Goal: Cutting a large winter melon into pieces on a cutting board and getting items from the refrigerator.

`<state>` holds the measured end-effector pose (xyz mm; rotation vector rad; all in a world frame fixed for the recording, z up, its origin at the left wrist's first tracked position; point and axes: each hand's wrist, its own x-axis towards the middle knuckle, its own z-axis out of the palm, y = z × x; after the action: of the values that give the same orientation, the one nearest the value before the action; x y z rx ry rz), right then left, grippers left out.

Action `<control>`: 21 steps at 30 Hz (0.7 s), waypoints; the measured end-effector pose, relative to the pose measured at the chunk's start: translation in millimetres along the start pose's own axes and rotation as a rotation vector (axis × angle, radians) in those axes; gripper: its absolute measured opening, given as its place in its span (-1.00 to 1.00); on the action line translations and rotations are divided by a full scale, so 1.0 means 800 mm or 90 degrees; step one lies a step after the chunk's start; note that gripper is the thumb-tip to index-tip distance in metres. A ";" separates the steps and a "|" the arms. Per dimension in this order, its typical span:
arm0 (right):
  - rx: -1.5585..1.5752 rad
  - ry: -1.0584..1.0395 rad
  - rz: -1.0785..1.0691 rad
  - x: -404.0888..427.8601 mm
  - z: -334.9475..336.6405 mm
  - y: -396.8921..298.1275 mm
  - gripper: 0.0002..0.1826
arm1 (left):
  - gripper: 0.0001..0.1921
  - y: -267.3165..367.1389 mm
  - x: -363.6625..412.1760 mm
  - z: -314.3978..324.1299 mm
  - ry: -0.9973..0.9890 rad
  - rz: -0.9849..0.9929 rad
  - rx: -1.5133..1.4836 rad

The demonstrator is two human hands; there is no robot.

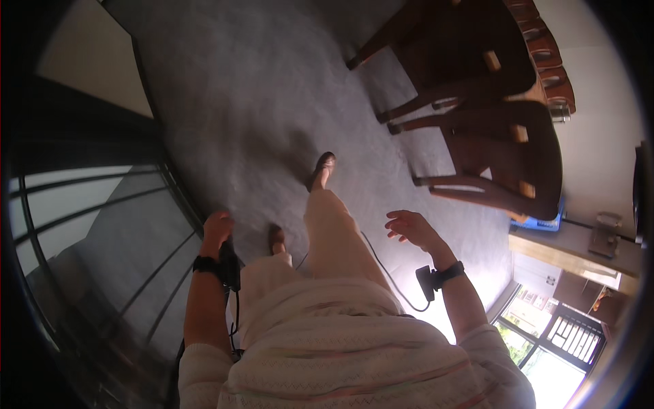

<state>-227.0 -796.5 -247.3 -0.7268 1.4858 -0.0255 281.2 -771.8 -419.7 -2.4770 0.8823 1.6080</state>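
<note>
My left hand (218, 226) hangs at my left side, loosely curled, near the dark frame of a barred glass door or window. Its palm is turned away, so whether anything sits in it is hidden. Off to the other side, my right hand (411, 227) hangs in the air with bent fingers slightly apart and nothing in them. A black strap with a small device (425, 282) circles the right wrist, and a similar strapped device (231, 268) is on the left. Dark shoes (324, 166) show on the grey floor (230, 92), one foot ahead of the other.
Dark wooden chairs (511, 148) line the right side, their legs reaching into the floor space. Behind them is a wooden table edge (536, 92). A blue object (541, 222) lies near a counter (572, 250). Black-framed panes (127, 245) run along the left. Cables hang beside my legs.
</note>
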 end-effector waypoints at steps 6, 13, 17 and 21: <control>-0.011 0.000 -0.040 0.085 -0.075 -0.056 -0.62 | -0.60 0.032 -0.005 -0.028 -0.074 -0.080 -0.182; -0.105 -0.064 -0.050 0.156 -0.104 -0.188 -0.57 | -0.63 0.049 -0.011 -0.038 0.023 -0.102 -0.241; -0.085 -0.099 -0.065 0.207 -0.095 -0.261 -0.56 | -0.59 0.048 0.008 -0.064 0.002 -0.192 -0.248; -0.059 -0.085 -0.044 0.246 -0.101 -0.286 -0.60 | -0.58 0.070 0.040 -0.101 -0.017 -0.241 -0.167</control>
<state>-180.5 -1099.0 -311.9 -0.8389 1.3404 0.0385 329.2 -859.9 -396.5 -2.5728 0.1841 1.6991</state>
